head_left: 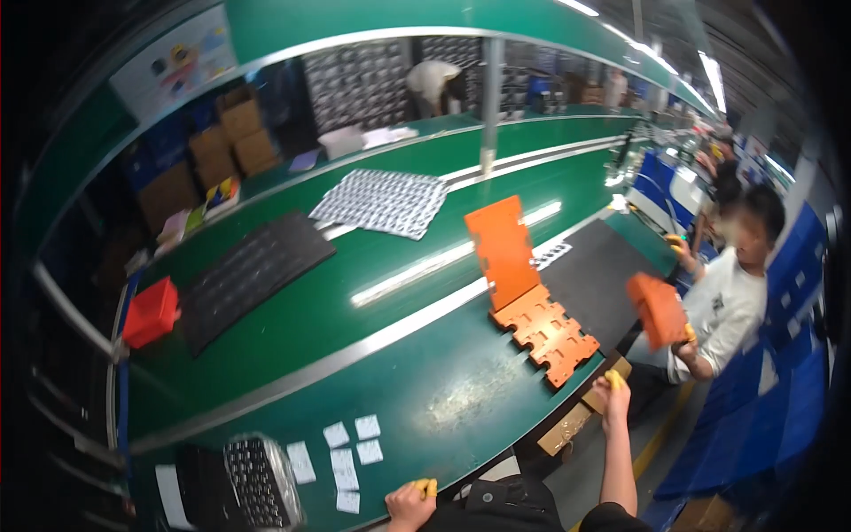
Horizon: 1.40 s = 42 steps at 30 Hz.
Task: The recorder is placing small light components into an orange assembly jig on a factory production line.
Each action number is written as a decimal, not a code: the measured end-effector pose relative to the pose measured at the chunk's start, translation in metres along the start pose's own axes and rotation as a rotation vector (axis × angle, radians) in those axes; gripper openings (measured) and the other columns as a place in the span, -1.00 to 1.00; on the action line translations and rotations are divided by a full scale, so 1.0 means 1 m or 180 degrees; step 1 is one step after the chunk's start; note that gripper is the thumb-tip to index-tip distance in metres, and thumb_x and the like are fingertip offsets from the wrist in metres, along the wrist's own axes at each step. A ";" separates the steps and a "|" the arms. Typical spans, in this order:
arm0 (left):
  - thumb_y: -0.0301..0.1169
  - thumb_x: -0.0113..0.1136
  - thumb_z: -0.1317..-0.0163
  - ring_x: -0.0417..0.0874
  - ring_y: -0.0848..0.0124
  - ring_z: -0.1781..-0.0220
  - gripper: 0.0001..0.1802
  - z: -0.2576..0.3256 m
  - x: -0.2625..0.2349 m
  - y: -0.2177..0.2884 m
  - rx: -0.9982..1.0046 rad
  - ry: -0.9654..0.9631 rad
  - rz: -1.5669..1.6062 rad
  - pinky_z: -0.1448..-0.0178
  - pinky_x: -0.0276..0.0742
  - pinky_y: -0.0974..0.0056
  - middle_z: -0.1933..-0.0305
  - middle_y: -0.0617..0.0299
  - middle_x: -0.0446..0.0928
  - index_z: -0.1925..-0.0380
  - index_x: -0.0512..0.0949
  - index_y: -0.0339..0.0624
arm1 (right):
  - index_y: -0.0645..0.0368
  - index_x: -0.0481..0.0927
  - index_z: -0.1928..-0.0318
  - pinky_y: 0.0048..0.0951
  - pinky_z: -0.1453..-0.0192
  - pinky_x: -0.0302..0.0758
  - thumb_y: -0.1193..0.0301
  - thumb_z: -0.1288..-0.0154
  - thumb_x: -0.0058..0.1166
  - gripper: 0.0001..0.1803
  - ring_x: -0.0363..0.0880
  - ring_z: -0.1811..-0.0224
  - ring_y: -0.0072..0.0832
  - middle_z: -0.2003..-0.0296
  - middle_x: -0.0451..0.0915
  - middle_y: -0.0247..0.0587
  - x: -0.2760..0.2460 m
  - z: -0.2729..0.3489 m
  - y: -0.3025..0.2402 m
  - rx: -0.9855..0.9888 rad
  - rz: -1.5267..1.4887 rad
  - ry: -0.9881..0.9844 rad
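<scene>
My left hand is at the table's near edge, its fingers curled and yellow covers on some fingertips; nothing shows in it. Beyond the edge on the right, my right hand is raised in a loose fist with yellow fingertips, and no object shows there either. An orange molded tray with notched edges lies on the table, nearest to my right hand. Joined to it, or touching it, a flat orange panel extends toward the back. Several white paper slips lie left of my left hand.
A co-worker at right holds an orange piece. Cardboard sits below the table edge. A dark mat, a white patterned sheet and a red bin are farther back. A black dimpled tray lies near left.
</scene>
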<state>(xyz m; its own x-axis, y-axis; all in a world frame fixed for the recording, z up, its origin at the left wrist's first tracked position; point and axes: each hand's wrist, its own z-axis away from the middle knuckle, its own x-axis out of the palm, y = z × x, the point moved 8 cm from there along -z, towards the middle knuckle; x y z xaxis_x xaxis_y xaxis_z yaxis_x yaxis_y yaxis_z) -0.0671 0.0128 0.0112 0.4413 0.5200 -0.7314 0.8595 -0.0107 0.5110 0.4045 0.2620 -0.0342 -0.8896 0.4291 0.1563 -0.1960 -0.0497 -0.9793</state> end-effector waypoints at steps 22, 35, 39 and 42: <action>-0.16 0.13 -0.25 0.04 -0.07 -0.52 -0.28 0.102 -0.096 -0.068 -0.1619 -0.0227 -0.1327 -0.50 -0.13 -0.26 -0.41 -0.18 0.18 -0.30 0.24 -0.41 | 0.02 0.25 -0.37 0.18 -0.40 0.01 -0.14 -0.26 0.02 -0.20 0.19 -0.35 0.14 -0.33 0.13 0.29 0.280 0.110 0.006 -0.2155 0.4925 -0.0979; -0.08 0.10 -0.27 0.16 0.00 -0.44 -0.25 0.073 -0.110 -0.103 -0.1873 0.0084 -0.1299 -0.38 0.09 -0.14 -0.41 -0.15 0.19 -0.28 0.26 -0.44 | 0.03 0.12 -0.44 0.19 -0.31 0.21 -0.21 -0.28 -0.05 -0.13 0.30 -0.27 0.24 -0.30 0.13 0.41 0.341 0.217 0.022 -0.1941 0.5305 -0.1705; -0.03 0.11 -0.26 0.22 0.06 -0.40 -0.26 0.092 -0.108 -0.107 -0.1795 0.0065 -0.1278 -0.33 0.12 -0.11 -0.40 -0.08 0.23 -0.30 0.27 -0.31 | 0.20 0.23 -0.37 -0.03 -0.22 0.40 -0.13 -0.28 0.03 -0.15 0.42 -0.20 0.18 -0.15 0.41 0.42 0.347 0.227 -0.001 -0.2731 0.5725 -0.2497; -0.05 0.11 -0.26 0.24 0.11 -0.38 -0.36 0.104 -0.113 -0.100 -0.1684 0.0135 -0.1155 -0.32 0.13 -0.10 -0.38 -0.02 0.26 -0.22 0.38 -0.23 | 0.22 0.41 -0.25 -0.18 -0.10 0.48 0.15 -0.27 0.16 -0.38 0.56 -0.02 0.00 -0.03 0.54 0.17 0.396 0.295 -0.020 -0.3185 0.4284 -0.3341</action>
<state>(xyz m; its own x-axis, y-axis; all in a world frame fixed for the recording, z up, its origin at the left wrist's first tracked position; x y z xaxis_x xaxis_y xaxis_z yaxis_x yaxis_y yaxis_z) -0.1764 -0.1340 -0.0046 0.1264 0.4448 -0.8866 0.7041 0.5894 0.3961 -0.0658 0.1672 0.0849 -0.1637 -0.0726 -0.9838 0.6223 0.7663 -0.1601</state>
